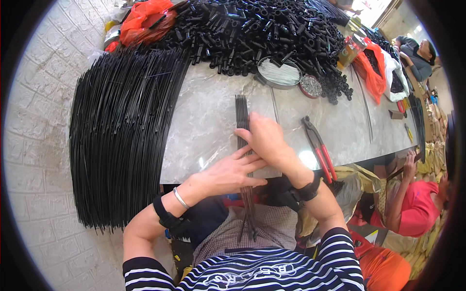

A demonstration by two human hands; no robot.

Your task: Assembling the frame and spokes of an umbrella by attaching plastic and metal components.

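Several thin black rods (241, 107) lie side by side on the grey marbled table, pointing away from me. Their near ends hang past the table edge over my lap. My left hand (232, 170) rests across the rods with its fingers spread, the tips reaching under my right hand. Farther up, my right hand (266, 137) lies over the right side of the bundle, its thumb across the rods. Slight blur and overlap hide its other fingers, so its grip is unclear. To the right lie pliers with red handles (321, 153).
A large stack of black rods (121, 131) covers the left side. Black tubular parts (252, 34) are heaped at the back. Near them stand a round tin of clear sticks (279, 72), a small red dish (310, 86) and an orange bag (371, 68). A person in red (420, 208) sits at right.
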